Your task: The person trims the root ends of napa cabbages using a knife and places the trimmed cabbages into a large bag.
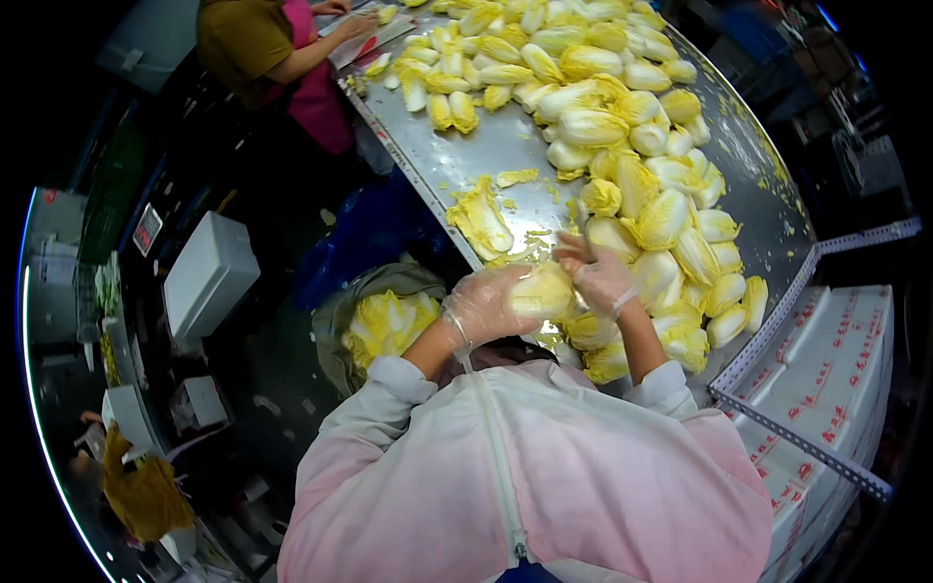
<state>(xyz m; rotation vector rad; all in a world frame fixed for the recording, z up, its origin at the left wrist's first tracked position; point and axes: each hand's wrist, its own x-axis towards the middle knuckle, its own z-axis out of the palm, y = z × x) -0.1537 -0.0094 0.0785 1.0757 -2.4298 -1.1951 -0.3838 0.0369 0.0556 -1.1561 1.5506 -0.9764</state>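
My left hand (481,302), in a clear plastic glove, grips a pale, trimmed napa cabbage (541,293) over the near edge of the metal table. At the right side of that cabbage is my right hand (599,280), also gloved and blurred. A narrow greyish shape shows by its fingers, but whether it is a tool in the hand I cannot tell. Just beyond, loose yellow cabbage leaves (482,218) and small scraps lie on the steel tabletop (481,157). A large heap of napa cabbages (660,218) rises to the right of my hands and continues to the far end.
Left of me, a grey-lined container (332,321) holds yellow leaves. A blue plastic sheet (357,233) lies behind it, and a white foam box (211,277) stands farther left. Stacked white boxes (824,364) fill the right beyond a perforated metal rail (802,430). A co-worker (251,44) works across the table's left side.
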